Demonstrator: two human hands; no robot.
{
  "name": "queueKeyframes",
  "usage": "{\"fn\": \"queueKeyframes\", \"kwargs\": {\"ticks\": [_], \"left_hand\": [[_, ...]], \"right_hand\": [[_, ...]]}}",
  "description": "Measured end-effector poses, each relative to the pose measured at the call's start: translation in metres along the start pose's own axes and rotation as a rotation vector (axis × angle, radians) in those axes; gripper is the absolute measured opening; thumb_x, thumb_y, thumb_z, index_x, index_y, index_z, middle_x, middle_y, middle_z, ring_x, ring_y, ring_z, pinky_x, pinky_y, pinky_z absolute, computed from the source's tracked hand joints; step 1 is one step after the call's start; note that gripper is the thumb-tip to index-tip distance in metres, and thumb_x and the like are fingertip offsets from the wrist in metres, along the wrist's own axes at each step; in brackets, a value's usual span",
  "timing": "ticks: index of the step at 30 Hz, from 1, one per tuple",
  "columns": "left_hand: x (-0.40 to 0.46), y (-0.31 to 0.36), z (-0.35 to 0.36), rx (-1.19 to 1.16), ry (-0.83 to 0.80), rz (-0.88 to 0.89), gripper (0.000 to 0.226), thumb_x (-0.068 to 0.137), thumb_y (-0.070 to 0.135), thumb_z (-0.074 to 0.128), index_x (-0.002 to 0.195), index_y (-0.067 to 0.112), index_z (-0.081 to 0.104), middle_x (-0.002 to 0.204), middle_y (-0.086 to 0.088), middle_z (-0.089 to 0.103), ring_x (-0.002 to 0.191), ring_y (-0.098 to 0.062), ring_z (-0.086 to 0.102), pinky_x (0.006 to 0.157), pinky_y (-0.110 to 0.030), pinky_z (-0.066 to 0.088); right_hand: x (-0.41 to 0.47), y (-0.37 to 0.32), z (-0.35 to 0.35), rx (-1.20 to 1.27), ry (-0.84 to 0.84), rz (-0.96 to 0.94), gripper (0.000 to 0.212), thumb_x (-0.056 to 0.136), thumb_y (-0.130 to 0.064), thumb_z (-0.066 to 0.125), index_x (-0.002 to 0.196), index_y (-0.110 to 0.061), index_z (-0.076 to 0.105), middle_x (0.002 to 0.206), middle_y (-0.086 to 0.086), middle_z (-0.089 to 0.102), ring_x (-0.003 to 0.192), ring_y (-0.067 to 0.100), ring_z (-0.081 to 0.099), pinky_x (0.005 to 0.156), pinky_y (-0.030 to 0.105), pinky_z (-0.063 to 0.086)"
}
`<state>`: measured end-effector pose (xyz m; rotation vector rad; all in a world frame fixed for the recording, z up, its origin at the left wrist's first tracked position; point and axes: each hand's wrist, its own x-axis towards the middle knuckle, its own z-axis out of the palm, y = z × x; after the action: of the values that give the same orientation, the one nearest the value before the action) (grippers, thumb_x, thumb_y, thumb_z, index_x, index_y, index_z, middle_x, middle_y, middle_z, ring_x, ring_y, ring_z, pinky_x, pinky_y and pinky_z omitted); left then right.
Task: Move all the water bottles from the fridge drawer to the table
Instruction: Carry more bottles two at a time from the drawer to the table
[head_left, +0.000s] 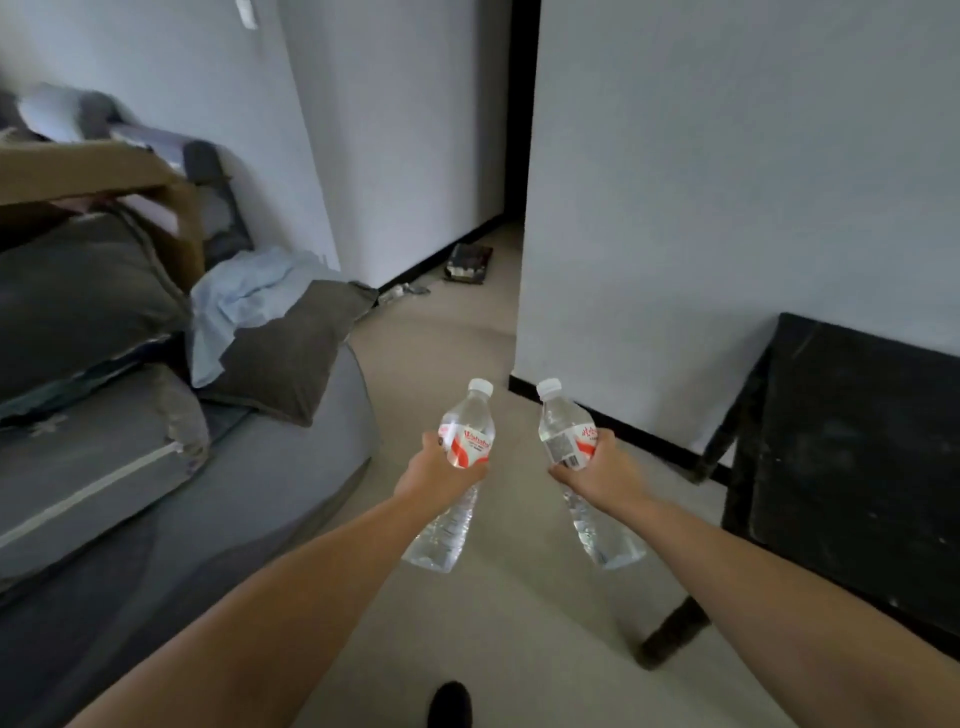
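My left hand (435, 473) grips a clear water bottle (465, 436) with a white cap and a red-and-white label around its middle. My right hand (597, 470) holds a second, matching water bottle (563, 431) the same way. Both bottles tilt away from me, caps pointing forward, held out over the beige floor. A black table (852, 441) stands at the right against the white wall, its top bare where visible. No fridge or drawer is in view.
A grey sofa (156, 493) with dark cushions, a light blue cloth (249, 301) and a cardboard box (104, 171) fills the left. A corridor opens ahead between white walls, with a dark flat object (469, 263) on its floor. My dark shoe (450, 704) shows at the bottom.
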<state>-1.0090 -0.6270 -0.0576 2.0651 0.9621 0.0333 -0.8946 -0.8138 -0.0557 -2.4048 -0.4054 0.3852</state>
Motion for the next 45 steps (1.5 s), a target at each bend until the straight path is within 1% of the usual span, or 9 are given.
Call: {"fn": "queueKeyframes", "kwargs": {"ticks": [5, 8, 13, 16, 19, 23, 26, 36, 45], "left_hand": [[0.098, 0.052, -0.016, 0.064, -0.117, 0.133, 0.08, 0.075, 0.051, 0.07, 0.135, 0.014, 0.034, 0.128, -0.004, 0.054, 0.114, -0.027, 0.056, 0.093, -0.037, 0.047], [0.137, 0.076, -0.013, 0.048, -0.175, 0.19, 0.075, 0.075, 0.046, 0.072, 0.134, 0.016, 0.035, 0.124, -0.003, 0.055, 0.106, -0.024, 0.057, 0.084, -0.033, 0.045], [0.192, 0.105, 0.017, -0.009, -0.29, 0.204, 0.068, 0.073, 0.041, 0.076, 0.126, 0.018, 0.039, 0.109, 0.002, 0.056, 0.092, -0.017, 0.056, 0.075, -0.03, 0.043], [0.223, 0.127, 0.036, -0.018, -0.342, 0.229, 0.068, 0.069, 0.042, 0.078, 0.12, 0.018, 0.041, 0.109, 0.001, 0.058, 0.093, -0.018, 0.059, 0.08, -0.033, 0.048], [0.269, 0.163, 0.061, -0.011, -0.369, 0.263, 0.075, 0.061, 0.05, 0.077, 0.119, 0.021, 0.04, 0.109, 0.002, 0.06, 0.095, -0.019, 0.061, 0.089, -0.04, 0.052], [0.328, 0.225, 0.096, 0.024, -0.382, 0.31, 0.073, 0.066, 0.045, 0.078, 0.122, 0.02, 0.038, 0.109, 0.0, 0.058, 0.095, -0.02, 0.06, 0.083, -0.035, 0.051], [0.367, 0.27, 0.121, 0.085, -0.382, 0.347, 0.077, 0.064, 0.049, 0.076, 0.125, 0.02, 0.038, 0.108, 0.001, 0.059, 0.094, -0.02, 0.061, 0.085, -0.04, 0.053], [0.446, 0.376, 0.22, 0.189, -0.565, 0.458, 0.075, 0.074, 0.048, 0.073, 0.131, 0.02, 0.034, 0.113, 0.001, 0.055, 0.093, -0.018, 0.056, 0.077, -0.031, 0.045], [0.516, 0.521, 0.341, 0.298, -0.832, 0.718, 0.075, 0.073, 0.048, 0.075, 0.131, 0.019, 0.037, 0.122, -0.005, 0.058, 0.104, -0.024, 0.059, 0.087, -0.034, 0.048]], "right_hand": [[0.073, -0.028, -0.015, 0.035, 0.101, 0.104, 0.075, 0.075, -0.046, 0.074, 0.131, -0.011, 0.038, 0.114, 0.005, 0.059, 0.099, 0.024, 0.06, 0.076, 0.03, 0.044], [0.103, -0.032, -0.02, 0.072, 0.147, 0.176, 0.075, 0.074, -0.047, 0.075, 0.13, -0.012, 0.039, 0.108, 0.002, 0.057, 0.088, 0.019, 0.055, 0.075, 0.029, 0.043], [0.147, -0.02, -0.03, 0.096, 0.176, 0.28, 0.073, 0.075, -0.045, 0.074, 0.129, -0.011, 0.039, 0.108, 0.002, 0.057, 0.09, 0.019, 0.054, 0.079, 0.032, 0.046], [0.177, -0.005, -0.037, 0.109, 0.178, 0.331, 0.074, 0.076, -0.046, 0.074, 0.13, -0.011, 0.038, 0.107, 0.0, 0.053, 0.091, 0.017, 0.053, 0.08, 0.031, 0.046], [0.223, 0.012, -0.052, 0.105, 0.185, 0.363, 0.078, 0.074, -0.051, 0.074, 0.134, -0.015, 0.037, 0.117, 0.003, 0.057, 0.097, 0.019, 0.057, 0.085, 0.033, 0.051], [0.292, 0.033, -0.085, 0.147, 0.192, 0.395, 0.082, 0.078, -0.048, 0.073, 0.139, -0.014, 0.032, 0.126, 0.007, 0.055, 0.11, 0.024, 0.058, 0.09, 0.035, 0.049], [0.342, 0.047, -0.116, 0.15, 0.211, 0.416, 0.083, 0.078, -0.049, 0.072, 0.14, -0.013, 0.031, 0.129, 0.008, 0.054, 0.114, 0.025, 0.057, 0.095, 0.038, 0.049], [0.429, 0.107, -0.187, 0.154, 0.311, 0.591, 0.081, 0.078, -0.049, 0.072, 0.138, -0.013, 0.03, 0.122, 0.006, 0.055, 0.106, 0.02, 0.058, 0.087, 0.031, 0.051], [0.489, 0.173, -0.259, 0.249, 0.561, 0.909, 0.078, 0.079, -0.049, 0.069, 0.136, -0.015, 0.029, 0.121, 0.005, 0.052, 0.101, 0.02, 0.058, 0.083, 0.033, 0.053]]}}
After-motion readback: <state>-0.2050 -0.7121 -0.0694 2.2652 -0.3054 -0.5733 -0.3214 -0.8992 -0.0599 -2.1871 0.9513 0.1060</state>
